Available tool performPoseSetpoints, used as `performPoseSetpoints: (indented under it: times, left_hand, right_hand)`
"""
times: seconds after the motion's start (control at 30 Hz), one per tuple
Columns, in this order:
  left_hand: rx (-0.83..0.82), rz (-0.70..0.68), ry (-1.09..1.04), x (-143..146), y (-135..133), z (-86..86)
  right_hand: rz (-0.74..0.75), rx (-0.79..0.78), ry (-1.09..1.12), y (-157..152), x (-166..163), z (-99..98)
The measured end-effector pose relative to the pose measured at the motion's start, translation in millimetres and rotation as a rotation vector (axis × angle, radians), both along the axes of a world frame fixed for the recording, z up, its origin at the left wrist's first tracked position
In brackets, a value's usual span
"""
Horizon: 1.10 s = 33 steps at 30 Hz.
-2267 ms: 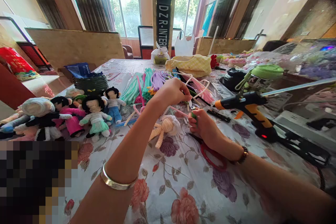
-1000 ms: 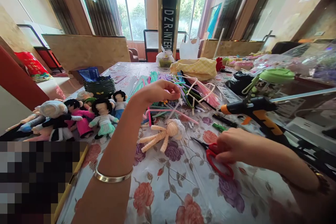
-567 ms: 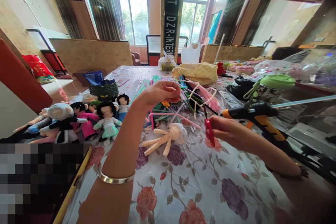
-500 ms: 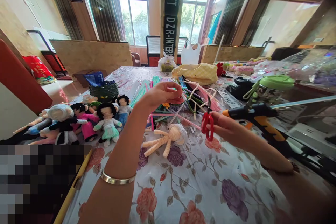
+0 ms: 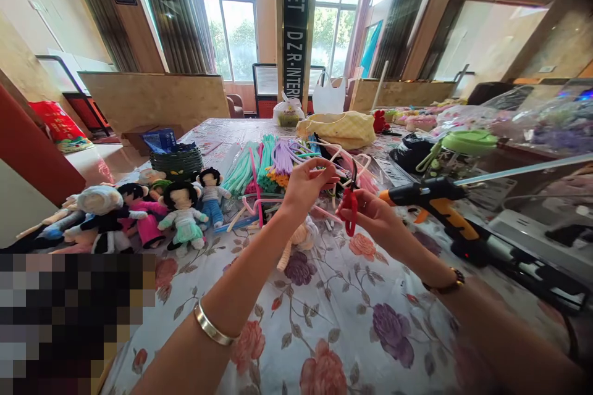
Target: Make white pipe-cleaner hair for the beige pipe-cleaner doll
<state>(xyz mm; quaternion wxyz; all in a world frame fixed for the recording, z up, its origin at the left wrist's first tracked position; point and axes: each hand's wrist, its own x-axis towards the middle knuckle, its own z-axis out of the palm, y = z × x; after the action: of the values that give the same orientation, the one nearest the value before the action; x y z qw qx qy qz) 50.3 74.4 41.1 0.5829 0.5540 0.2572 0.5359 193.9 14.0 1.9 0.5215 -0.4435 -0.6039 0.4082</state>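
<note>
My left hand (image 5: 308, 184) is raised over the table, its fingers pinched on a thin pipe cleaner I can barely make out. My right hand (image 5: 370, 216) grips red-handled scissors (image 5: 349, 210), blades pointing up toward the left fingertips. Under both hands lies an unclothed beige yarn doll (image 5: 296, 239), partly hidden by my left wrist. Behind them spreads a heap of coloured pipe cleaners (image 5: 273, 163) in green, purple, pink and white.
Several dressed dolls (image 5: 152, 213) lie at the left on the floral tablecloth (image 5: 333, 321). An orange and black glue gun (image 5: 435, 197) stands at the right, with a green-lidded jar (image 5: 463, 148), a stack of dark bowls (image 5: 178, 160) and a yellow checked bag (image 5: 338, 126) behind.
My right hand picked the red scissors off the table and raised them to my left hand. The left hand, still pinching, shifted slightly right, covering part of the beige doll.
</note>
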Motion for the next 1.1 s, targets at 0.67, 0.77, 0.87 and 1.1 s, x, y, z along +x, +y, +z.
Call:
performPoseSetpoints:
  times: [0.67,0.77,0.87,1.1]
  left_hand:
    - [-0.085,0.144,-0.297,-19,-67,-35.6]
    - [-0.108,0.133,-0.291,-19,-67,-36.6]
    - [-0.113,0.133,-0.284,-19,-67,-37.2]
    - [-0.114,0.143,-0.281,-20,-67,-38.8]
  right_hand:
    - [0.022,0.008,-0.153,-22,-15,-16.8]
    - [0.023,-0.005,-0.177,-24,-15,-16.9]
    - [0.023,-0.015,-0.174,-25,-14,-16.8]
    - [0.071,-0.038,-0.171,-25,-16,-15.3]
